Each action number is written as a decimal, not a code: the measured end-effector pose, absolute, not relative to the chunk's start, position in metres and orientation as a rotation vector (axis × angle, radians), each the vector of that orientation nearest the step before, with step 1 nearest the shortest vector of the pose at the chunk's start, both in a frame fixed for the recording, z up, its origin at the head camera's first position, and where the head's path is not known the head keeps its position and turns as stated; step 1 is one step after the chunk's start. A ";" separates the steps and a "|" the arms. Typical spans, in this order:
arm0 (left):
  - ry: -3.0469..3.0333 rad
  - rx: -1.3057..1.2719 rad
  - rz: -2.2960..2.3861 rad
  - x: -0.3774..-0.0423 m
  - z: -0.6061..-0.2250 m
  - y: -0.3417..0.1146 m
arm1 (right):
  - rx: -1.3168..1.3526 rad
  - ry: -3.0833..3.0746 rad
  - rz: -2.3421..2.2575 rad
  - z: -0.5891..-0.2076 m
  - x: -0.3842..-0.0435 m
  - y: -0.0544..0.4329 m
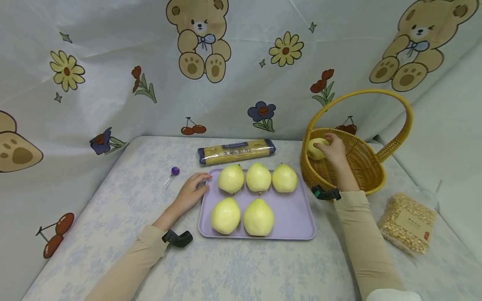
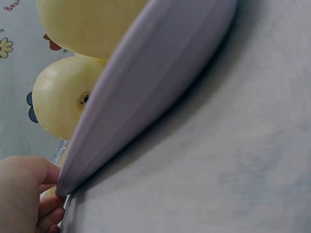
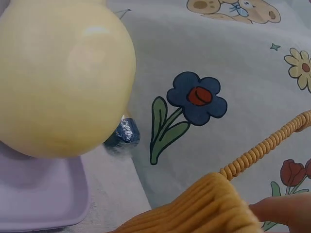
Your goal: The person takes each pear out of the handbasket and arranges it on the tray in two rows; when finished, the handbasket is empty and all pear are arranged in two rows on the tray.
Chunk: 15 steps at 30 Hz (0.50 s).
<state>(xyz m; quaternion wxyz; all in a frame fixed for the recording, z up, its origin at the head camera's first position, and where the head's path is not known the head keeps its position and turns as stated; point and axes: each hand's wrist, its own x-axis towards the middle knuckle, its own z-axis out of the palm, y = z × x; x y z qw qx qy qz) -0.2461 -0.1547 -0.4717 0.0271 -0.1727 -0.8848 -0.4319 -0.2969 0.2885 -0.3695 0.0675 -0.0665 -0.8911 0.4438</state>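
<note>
A lilac tray (image 1: 288, 215) holds several pale yellow pears, three in the back row (image 1: 258, 177) and two in front (image 1: 258, 217). At the tray's back left corner, my left hand (image 1: 191, 191) grips the rim; in the left wrist view the thumb and fingers (image 2: 48, 206) lie on either side of the edge. My right hand (image 1: 334, 150) reaches into a yellow wicker basket (image 1: 370, 169) and holds a pear (image 1: 315, 149) against its left inner side. In the right wrist view, the basket's rim (image 3: 204, 204) covers that pear, and only a finger (image 3: 282, 209) shows.
Behind the tray lies a packet of spaghetti (image 1: 237, 152). A purple lollipop (image 1: 175, 171) is left of the tray, beyond my left hand. On the right, a bag of yellow kernels (image 1: 408, 223) lies near my right sleeve. The basket's tall handle (image 1: 361, 93) arches above my right hand.
</note>
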 end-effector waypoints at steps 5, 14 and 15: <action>-2.738 -0.535 -1.331 -0.245 -0.472 -0.154 | -0.174 -2.723 1.305 -0.373 -0.299 0.293; -2.734 -0.533 -1.331 -0.244 -0.470 -0.154 | -0.146 -2.850 1.229 -0.376 -0.302 0.294; -2.735 -0.532 -1.332 -0.244 -0.470 -0.153 | -0.151 -2.855 1.230 -0.376 -0.303 0.295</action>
